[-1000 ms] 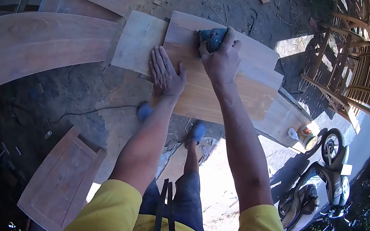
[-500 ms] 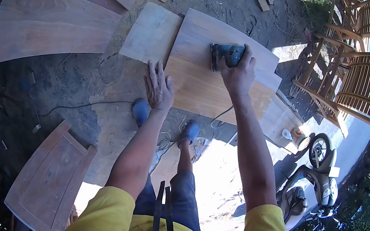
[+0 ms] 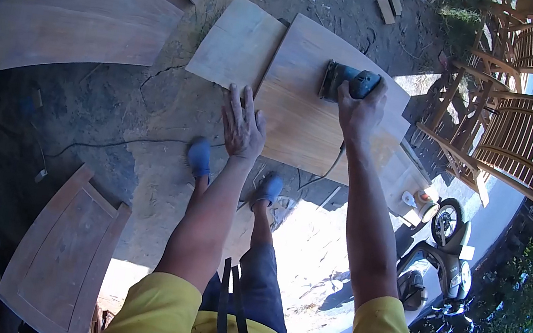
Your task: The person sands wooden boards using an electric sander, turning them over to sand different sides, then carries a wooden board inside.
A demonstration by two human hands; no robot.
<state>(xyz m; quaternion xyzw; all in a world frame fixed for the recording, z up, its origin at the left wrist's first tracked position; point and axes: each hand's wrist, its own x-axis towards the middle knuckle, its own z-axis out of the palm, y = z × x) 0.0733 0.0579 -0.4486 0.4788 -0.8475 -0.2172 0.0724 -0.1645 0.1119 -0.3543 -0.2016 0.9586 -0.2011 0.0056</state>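
My right hand [image 3: 362,112] is wrapped round a dark teal power sander [image 3: 350,82]. The sander rests on the upper part of a wide wooden panel [image 3: 314,136], and its cord [image 3: 334,164] hangs down past the panel's lower edge. My left hand [image 3: 243,124] is stretched out flat with fingers spread, at the panel's left edge; its palm's contact is hidden. A paler board [image 3: 238,42] lies against the panel's left side, just beyond my left fingertips. The panel's upper area looks greyer, the lower part warmer brown.
Curved wooden panels [image 3: 79,19] lie at upper left, and a framed panel [image 3: 57,258] at lower left. Slatted wooden chairs [image 3: 521,139] and a motorcycle [image 3: 440,266] stand at right. A cord [image 3: 115,145] crosses the ground near my blue shoes [image 3: 199,157]. A container [image 3: 427,206] sits right of the panel.
The view has shifted, so the panel and both hands appear farther right. The sander sits at much the same spot on the panel, turned slightly. My left hand stays by the edge.
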